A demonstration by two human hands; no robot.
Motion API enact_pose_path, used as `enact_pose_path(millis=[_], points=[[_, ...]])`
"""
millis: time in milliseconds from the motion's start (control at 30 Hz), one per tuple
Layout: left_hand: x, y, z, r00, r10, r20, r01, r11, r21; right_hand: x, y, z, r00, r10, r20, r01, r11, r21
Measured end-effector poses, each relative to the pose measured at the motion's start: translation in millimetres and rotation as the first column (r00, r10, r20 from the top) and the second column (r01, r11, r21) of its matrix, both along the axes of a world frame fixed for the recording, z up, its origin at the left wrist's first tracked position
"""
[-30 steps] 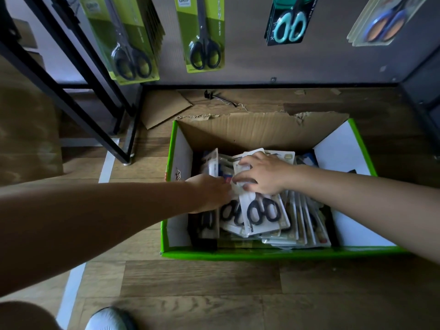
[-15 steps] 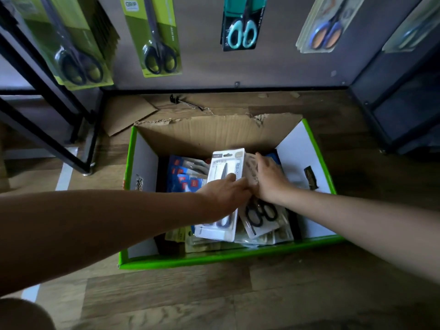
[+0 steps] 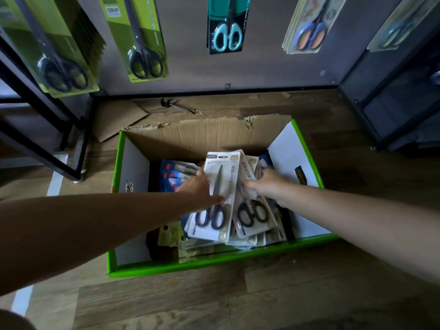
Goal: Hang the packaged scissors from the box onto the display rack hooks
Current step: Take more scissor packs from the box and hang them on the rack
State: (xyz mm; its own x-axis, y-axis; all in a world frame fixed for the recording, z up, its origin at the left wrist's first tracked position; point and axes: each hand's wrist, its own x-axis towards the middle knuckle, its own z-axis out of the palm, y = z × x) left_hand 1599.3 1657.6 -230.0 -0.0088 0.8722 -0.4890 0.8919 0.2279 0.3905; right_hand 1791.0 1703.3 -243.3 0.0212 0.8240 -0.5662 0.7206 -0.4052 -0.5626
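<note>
Scissors in two flat white blister packs, black loop handles toward the camera, lie tilted atop the pile in the box (image 3: 214,263). The left hand (image 3: 200,189) pinches the left pack (image 3: 222,173), thumb across its front. The right hand (image 3: 269,186) pinches the right pack (image 3: 252,213), thumb on front, fingers curled behind. The box is torn corrugated cardboard with a green rim and white inner walls. Blue packs (image 3: 172,175) lie at its left. Five packs hang on the grey rack (image 3: 190,67): two green packs (image 3: 142,39), one teal pack (image 3: 225,25) and two pale packs (image 3: 309,27). One wire hook (image 3: 177,106) lies on the plank floor (image 3: 166,301).
</note>
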Motion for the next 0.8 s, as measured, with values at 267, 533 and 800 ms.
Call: enact_pose_path(millis=[267, 533, 800], points=[[-2, 4, -7, 0.965, 0.223, 0.135, -0.199, 0.965, -0.171, -5, -7, 1, 0.997, -0.014, -0.079, 0.006, 0.995, -0.097], [19, -1, 7, 0.960, 0.195, 0.200, -0.165, 0.974, -0.154, -17, -11, -1, 0.923, -0.067, -0.378, 0.028, 0.994, -0.108], [23, 0, 14, 0.909, 0.287, 0.302, -0.233, 0.951, -0.201, -13, -7, 6, 0.894, -0.020, -0.448, 0.025, 1.000, 0.006]])
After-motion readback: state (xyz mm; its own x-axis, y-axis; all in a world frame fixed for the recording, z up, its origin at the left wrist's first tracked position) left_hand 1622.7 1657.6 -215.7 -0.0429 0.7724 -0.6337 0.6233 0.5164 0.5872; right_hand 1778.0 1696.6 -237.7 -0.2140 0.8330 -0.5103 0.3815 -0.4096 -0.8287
